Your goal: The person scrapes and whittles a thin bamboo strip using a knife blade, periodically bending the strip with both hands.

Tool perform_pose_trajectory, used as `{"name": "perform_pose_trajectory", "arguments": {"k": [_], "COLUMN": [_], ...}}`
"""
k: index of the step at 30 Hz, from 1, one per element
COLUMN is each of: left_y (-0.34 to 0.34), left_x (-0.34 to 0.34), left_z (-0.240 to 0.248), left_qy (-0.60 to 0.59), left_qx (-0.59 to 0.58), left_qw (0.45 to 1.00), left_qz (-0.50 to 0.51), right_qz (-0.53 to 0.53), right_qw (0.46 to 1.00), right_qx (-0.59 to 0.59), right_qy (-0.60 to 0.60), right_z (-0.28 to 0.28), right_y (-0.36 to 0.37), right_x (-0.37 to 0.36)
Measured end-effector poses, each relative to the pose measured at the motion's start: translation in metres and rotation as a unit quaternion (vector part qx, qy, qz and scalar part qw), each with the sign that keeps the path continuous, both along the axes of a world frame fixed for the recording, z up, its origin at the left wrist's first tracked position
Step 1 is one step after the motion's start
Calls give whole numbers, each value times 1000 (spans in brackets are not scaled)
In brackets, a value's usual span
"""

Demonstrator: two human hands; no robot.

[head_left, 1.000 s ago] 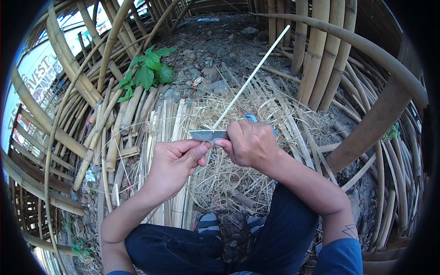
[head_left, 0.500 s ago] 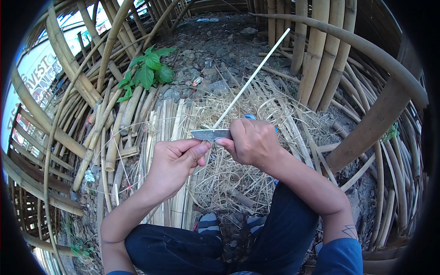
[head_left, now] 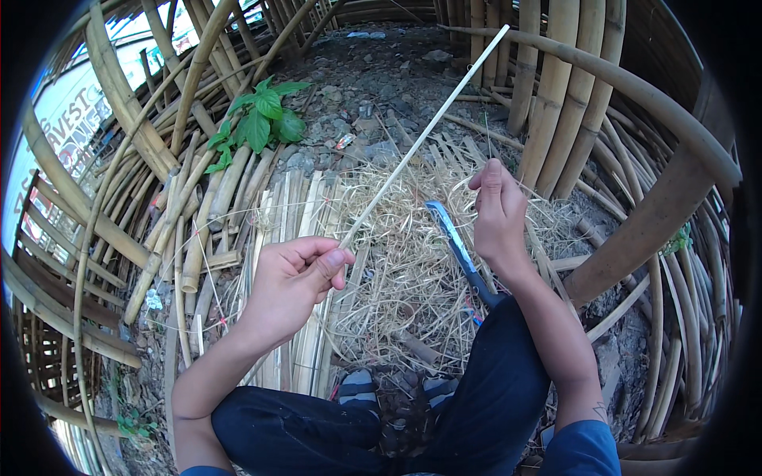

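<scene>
My left hand (head_left: 298, 278) pinches the lower end of a long, thin, pale bamboo strip (head_left: 429, 131) between thumb and fingers. The strip slants up and away to the right. My right hand (head_left: 500, 210) is raised to the right of the strip, apart from it, with its fingers closed. A thin dark line above its thumb looks like the knife (head_left: 487, 133) seen edge-on; its handle is hidden in the hand. Below that hand, a long blue and dark tool (head_left: 450, 236) slants down to my right knee.
Curly bamboo shavings (head_left: 397, 278) cover the ground before my feet. Split bamboo strips (head_left: 305, 341) lie to their left. Bamboo poles (head_left: 556, 103) stand at the right, and stacked poles (head_left: 198, 230) lie at the left beside a leafy green plant (head_left: 258, 119).
My right hand has moved up and right, taking the knife off the strip. The blue tool is now uncovered. My left hand has shifted slightly left and down, still pinching the strip.
</scene>
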State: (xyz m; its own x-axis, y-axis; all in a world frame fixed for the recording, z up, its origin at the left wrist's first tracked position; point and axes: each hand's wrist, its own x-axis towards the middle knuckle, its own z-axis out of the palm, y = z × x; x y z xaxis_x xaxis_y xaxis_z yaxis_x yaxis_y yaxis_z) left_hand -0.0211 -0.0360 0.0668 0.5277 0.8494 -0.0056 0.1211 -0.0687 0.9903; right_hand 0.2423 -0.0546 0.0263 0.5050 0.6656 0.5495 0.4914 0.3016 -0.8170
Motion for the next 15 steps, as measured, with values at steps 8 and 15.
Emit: {"name": "perform_pose_trajectory", "arguments": {"k": [8,15], "left_y": [-10,-17], "left_x": [20,22], "left_z": [-3,-11], "left_qy": [-6,65], "left_qx": [19,196], "left_qw": [999,978], "left_qz": [-49,-35], "right_qz": [134,84], "right_qw": [919,889], "right_qx": [62,64], "right_qy": [-365,-445], "right_z": [0,-2], "right_y": [-23,-22], "right_x": [-53,-47]}}
